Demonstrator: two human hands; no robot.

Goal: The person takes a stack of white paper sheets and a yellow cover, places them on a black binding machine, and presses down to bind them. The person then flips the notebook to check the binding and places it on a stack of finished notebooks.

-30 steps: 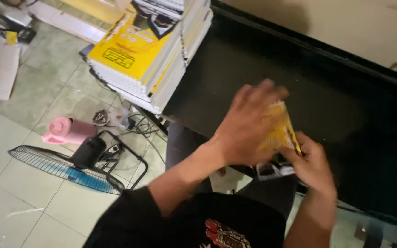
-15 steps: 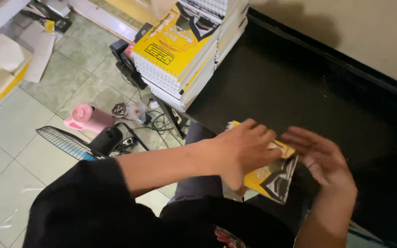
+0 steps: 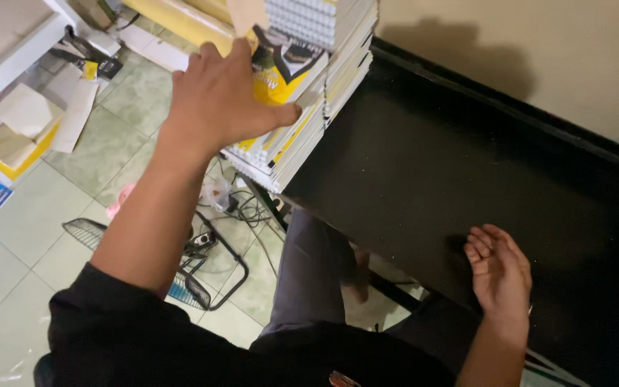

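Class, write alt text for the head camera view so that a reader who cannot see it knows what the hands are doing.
The person's left hand lies flat on a stack of yellow spiral-bound booklets at the corner of a black table. The right hand rests open and empty at the table's near edge. A floor fan lies on the green tiled floor below.

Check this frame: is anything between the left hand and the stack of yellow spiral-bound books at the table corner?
Nothing visible. The left hand lies flat on the top yellow book of the stack. The right hand rests empty on the black table.
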